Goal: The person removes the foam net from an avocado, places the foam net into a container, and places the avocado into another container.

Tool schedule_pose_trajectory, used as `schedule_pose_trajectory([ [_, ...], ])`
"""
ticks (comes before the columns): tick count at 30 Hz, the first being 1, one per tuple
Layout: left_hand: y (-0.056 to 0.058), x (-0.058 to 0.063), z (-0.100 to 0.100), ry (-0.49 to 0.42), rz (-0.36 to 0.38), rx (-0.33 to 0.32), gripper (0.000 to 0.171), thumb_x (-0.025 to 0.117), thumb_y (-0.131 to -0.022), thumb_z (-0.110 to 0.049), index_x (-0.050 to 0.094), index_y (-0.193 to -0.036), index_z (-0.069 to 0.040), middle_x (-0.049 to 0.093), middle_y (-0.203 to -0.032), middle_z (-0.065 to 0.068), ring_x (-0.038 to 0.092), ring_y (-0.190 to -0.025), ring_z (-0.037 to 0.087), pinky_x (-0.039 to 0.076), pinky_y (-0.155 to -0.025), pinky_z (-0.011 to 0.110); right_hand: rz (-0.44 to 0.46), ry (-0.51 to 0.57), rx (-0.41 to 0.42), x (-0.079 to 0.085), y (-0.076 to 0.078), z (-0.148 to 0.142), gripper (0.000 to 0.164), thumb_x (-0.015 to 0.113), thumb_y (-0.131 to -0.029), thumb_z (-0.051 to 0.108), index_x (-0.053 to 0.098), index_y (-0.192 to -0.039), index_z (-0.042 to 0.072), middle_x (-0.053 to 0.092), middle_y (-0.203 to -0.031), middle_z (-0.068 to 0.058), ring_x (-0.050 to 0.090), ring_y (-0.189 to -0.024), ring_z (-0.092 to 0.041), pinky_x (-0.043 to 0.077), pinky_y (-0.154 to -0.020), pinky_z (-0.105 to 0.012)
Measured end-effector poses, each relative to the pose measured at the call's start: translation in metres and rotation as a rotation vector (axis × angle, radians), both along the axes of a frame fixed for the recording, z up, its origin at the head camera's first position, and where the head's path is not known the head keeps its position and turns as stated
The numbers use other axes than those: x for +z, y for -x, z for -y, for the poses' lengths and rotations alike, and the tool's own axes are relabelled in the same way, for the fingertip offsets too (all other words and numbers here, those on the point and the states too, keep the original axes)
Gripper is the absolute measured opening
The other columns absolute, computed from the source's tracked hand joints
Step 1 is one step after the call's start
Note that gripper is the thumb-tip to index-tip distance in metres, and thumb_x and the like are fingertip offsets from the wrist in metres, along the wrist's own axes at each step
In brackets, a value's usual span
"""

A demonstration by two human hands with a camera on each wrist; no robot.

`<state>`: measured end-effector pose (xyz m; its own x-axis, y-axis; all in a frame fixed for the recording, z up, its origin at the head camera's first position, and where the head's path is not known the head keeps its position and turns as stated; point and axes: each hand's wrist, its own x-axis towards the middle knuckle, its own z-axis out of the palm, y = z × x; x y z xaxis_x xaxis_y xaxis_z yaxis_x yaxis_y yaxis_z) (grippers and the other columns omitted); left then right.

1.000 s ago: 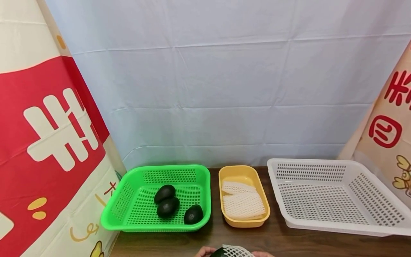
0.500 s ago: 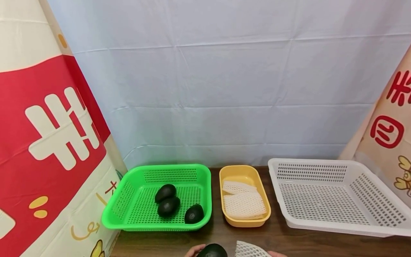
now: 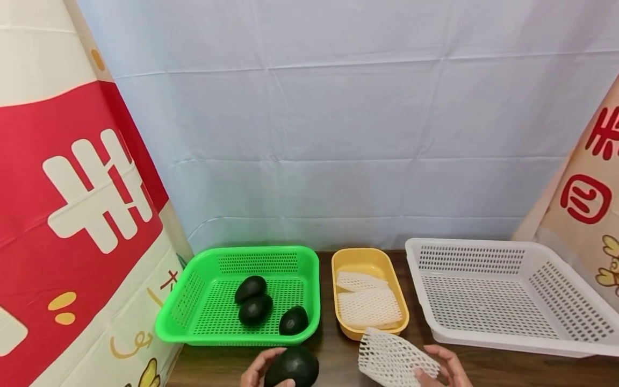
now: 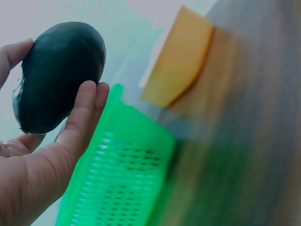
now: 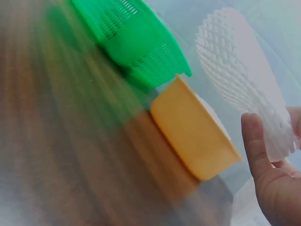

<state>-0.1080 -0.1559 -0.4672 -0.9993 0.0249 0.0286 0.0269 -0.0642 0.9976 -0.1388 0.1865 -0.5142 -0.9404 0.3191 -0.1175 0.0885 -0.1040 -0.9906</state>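
At the near edge of the head view, my left hand (image 3: 258,371) holds a dark green avocado (image 3: 293,367), with thumb and fingers around its sides. The left wrist view shows that avocado (image 4: 61,75) bare and lifted above the green basket's level. My right hand (image 3: 447,368) pinches a white foam net sleeve (image 3: 394,357) by one end. In the right wrist view the sleeve (image 5: 237,61) stands up from the fingers, its other end spread. Avocado and sleeve are apart. Part of each hand is cut off by the frame edge.
A green basket (image 3: 237,341) with several dark avocados stands at the left. Between the baskets is a yellow tray (image 3: 369,337) holding more foam sleeves (image 3: 369,307). A white basket (image 3: 483,301) stands at the right on the brown wooden table (image 3: 338,365). Cloth hangs behind.
The avocado, earlier partly covered by the net sleeve, is now bare. My left hand has moved left with it, while my right hand has drawn the sleeve right; both have come further into view.
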Motion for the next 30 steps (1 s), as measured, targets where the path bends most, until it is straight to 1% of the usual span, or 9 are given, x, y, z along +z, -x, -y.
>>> schedule_pose_trajectory([
  [1,-0.002,0.007,-0.002,0.009,0.035,0.074,0.053,0.074,-0.069,-0.007,0.051,-0.115,0.003,0.06,-0.104,0.013,0.058,-0.091,0.02,0.047,-0.075,0.031,0.007,-0.017,-0.018,0.007,0.001,0.003,0.067,0.081,-0.061,0.017,0.045,-0.116,0.004,0.063,-0.088,0.003,0.061,-0.074,-0.014,0.051,-0.055,-0.032],
  [3,0.0,0.015,0.004,-0.056,0.038,0.072,0.052,0.072,-0.07,-0.004,0.048,-0.116,0.003,0.059,-0.105,0.016,0.058,-0.092,0.024,0.048,-0.074,0.036,-0.029,-0.034,-0.043,0.016,0.004,0.008,0.061,0.079,-0.065,0.013,0.046,-0.115,0.002,0.062,-0.092,0.004,0.06,-0.077,-0.012,0.051,-0.056,-0.031],
  [5,0.001,0.02,0.01,-0.073,0.026,0.057,0.048,0.07,-0.073,-0.004,0.047,-0.115,0.0,0.06,-0.103,0.015,0.059,-0.091,0.026,0.049,-0.072,0.038,-0.058,-0.024,-0.062,0.023,0.005,0.012,0.057,0.078,-0.066,0.009,0.047,-0.114,0.002,0.061,-0.093,0.002,0.06,-0.078,-0.012,0.051,-0.057,-0.031],
  [9,0.002,0.034,0.017,-0.024,0.006,0.084,0.046,0.07,-0.074,-0.007,0.047,-0.113,-0.003,0.062,-0.098,0.014,0.059,-0.087,0.026,0.05,-0.069,0.038,-0.091,0.039,-0.032,0.037,0.006,0.018,0.052,0.074,-0.071,0.005,0.043,-0.113,0.002,0.058,-0.092,-0.001,0.061,-0.075,-0.015,0.051,-0.056,-0.032],
  [13,0.004,0.046,0.024,0.01,0.053,0.122,0.054,0.07,-0.074,-0.011,0.041,-0.119,-0.003,0.058,-0.102,0.016,0.057,-0.09,0.026,0.049,-0.07,0.038,-0.173,0.071,0.016,0.042,0.013,0.021,0.049,0.07,-0.075,0.003,0.04,-0.113,0.001,0.059,-0.091,-0.002,0.061,-0.073,-0.017,0.051,-0.054,-0.031],
  [18,0.012,0.055,0.033,-0.013,0.146,0.129,0.066,0.067,-0.079,-0.013,0.028,-0.133,-0.008,0.046,-0.116,0.017,0.055,-0.094,0.029,0.049,-0.07,0.042,-0.299,0.086,0.092,0.02,0.038,0.015,0.048,0.066,-0.078,0.002,0.037,-0.116,0.007,0.061,-0.094,-0.007,0.062,-0.077,-0.02,0.051,-0.057,-0.032],
  [21,0.016,0.057,0.036,-0.03,0.173,0.129,0.066,0.066,-0.081,-0.015,0.029,-0.136,-0.01,0.039,-0.119,0.018,0.055,-0.095,0.029,0.049,-0.071,0.043,-0.318,0.106,0.113,-0.003,0.055,0.01,0.053,0.069,-0.078,0.013,0.037,-0.12,0.008,0.06,-0.096,-0.013,0.062,-0.079,-0.022,0.051,-0.059,-0.033],
  [25,0.022,0.057,0.04,-0.105,0.181,0.125,0.061,0.064,-0.082,-0.013,0.033,-0.134,-0.006,0.033,-0.119,0.02,0.053,-0.097,0.029,0.047,-0.075,0.044,-0.3,0.077,0.075,-0.025,0.072,0.007,0.065,0.074,-0.071,0.035,0.04,-0.12,0.008,0.059,-0.095,-0.019,0.062,-0.075,-0.024,0.051,-0.058,-0.033],
  [30,0.029,0.057,0.041,-0.146,0.18,0.152,0.06,0.066,-0.08,-0.012,0.035,-0.13,-0.007,0.035,-0.117,0.021,0.053,-0.096,0.031,0.046,-0.076,0.046,-0.351,0.094,0.092,-0.033,0.085,0.006,0.071,0.074,-0.07,0.035,0.034,-0.124,0.011,0.057,-0.097,-0.026,0.062,-0.078,-0.03,0.051,-0.06,-0.035],
])
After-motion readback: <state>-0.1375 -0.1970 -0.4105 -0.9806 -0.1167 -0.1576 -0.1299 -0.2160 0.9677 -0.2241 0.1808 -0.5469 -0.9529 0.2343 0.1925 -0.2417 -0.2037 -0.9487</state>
